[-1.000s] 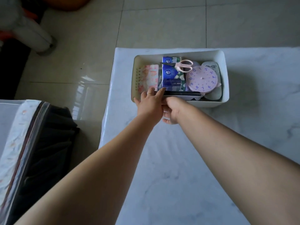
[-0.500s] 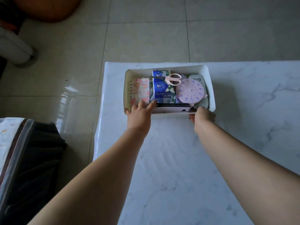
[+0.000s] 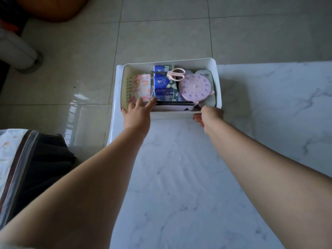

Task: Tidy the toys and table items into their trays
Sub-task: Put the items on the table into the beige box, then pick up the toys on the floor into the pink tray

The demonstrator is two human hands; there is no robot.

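Note:
A white tray (image 3: 218, 81) stands at the far left corner of the marble table (image 3: 197, 177). Inside it lie a spiral notebook (image 3: 139, 87), blue tissue packs (image 3: 164, 87), pink scissors (image 3: 173, 74), a pink toy clock (image 3: 195, 88), a pale oval item (image 3: 204, 74) and a flat dark item (image 3: 174, 103) along the near wall. My left hand (image 3: 137, 113) grips the tray's near-left rim, fingers inside over the notebook. My right hand (image 3: 209, 115) holds the near-right rim, fingers curled under the edge.
The table's left edge (image 3: 112, 123) runs just beside the tray, with tiled floor (image 3: 161, 33) beyond. A dark bag with patterned fabric (image 3: 27, 168) sits at the lower left. A white cylinder (image 3: 16, 51) and an orange object (image 3: 53, 8) lie on the floor at far left.
My right hand slid from the middle of the tray's near wall to its right corner. Both hands now hold the rim, and the tray sits closer to the table's far edge.

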